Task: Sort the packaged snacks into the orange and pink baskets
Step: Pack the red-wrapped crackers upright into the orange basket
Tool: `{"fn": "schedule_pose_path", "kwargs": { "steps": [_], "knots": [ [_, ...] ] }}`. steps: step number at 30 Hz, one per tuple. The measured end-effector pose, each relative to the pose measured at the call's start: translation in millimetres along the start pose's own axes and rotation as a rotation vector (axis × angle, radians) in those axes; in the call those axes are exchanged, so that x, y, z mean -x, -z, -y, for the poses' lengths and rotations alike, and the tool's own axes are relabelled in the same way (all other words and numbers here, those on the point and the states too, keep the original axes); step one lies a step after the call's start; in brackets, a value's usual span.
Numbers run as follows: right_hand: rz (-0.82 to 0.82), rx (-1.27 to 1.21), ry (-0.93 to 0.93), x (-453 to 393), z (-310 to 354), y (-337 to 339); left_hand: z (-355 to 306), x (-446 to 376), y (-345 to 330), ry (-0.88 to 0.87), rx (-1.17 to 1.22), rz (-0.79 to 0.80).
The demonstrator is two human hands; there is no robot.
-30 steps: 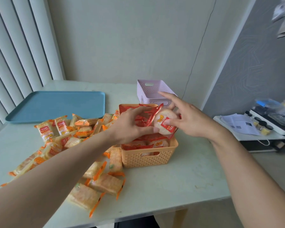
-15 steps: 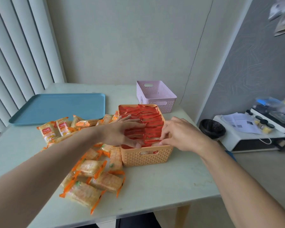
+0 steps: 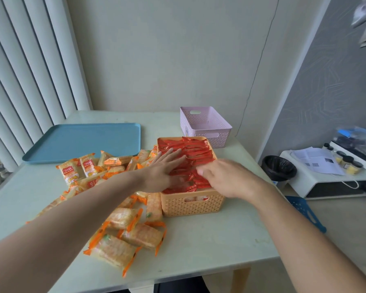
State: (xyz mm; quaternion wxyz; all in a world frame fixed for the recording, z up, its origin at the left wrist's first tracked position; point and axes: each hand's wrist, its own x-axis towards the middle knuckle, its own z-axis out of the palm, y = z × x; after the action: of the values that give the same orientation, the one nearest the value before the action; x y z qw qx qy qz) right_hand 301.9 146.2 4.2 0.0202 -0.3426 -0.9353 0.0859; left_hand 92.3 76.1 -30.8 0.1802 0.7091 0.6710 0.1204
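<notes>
An orange basket (image 3: 191, 206) stands mid-table, packed with red-wrapped snacks (image 3: 195, 150) set on edge. My left hand (image 3: 160, 173) lies flat on those packets with fingers spread. My right hand (image 3: 224, 178) rests at the basket's near right corner, its fingertips curled down among the red wrappers; whether it grips one I cannot tell. An empty pink basket (image 3: 207, 125) stands behind the orange one. Orange-wrapped cracker packets (image 3: 114, 248) lie scattered to the left of the orange basket, and some with red labels (image 3: 80, 169) lie farther back.
A blue tray (image 3: 82, 140) lies at the back left of the pale green table (image 3: 220, 240). Vertical blinds hang on the left. A black bin (image 3: 279, 168) and a low white stand with papers and jars (image 3: 330, 166) are off the table's right edge.
A red-labelled packet held above the basket by both hands has gone down into it. Both hands lowered onto the red packets, and the left hand has flattened out on them.
</notes>
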Motion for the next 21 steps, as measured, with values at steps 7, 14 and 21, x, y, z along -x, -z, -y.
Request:
{"fn": "schedule_pose_path", "kwargs": {
  "steps": [7, 14, 21],
  "knots": [
    [-0.012, -0.038, -0.105, -91, -12, -7, -9, -33, -1, 0.281, -0.175, -0.279],
    [0.165, 0.231, -0.112, -104, 0, -2, -6, -36, -11, 0.297, -0.244, -0.236],
    [0.014, 0.033, -0.019, -103, -15, -19, -10, -35, -5, 0.240, -0.134, -0.226]
  ]
}}
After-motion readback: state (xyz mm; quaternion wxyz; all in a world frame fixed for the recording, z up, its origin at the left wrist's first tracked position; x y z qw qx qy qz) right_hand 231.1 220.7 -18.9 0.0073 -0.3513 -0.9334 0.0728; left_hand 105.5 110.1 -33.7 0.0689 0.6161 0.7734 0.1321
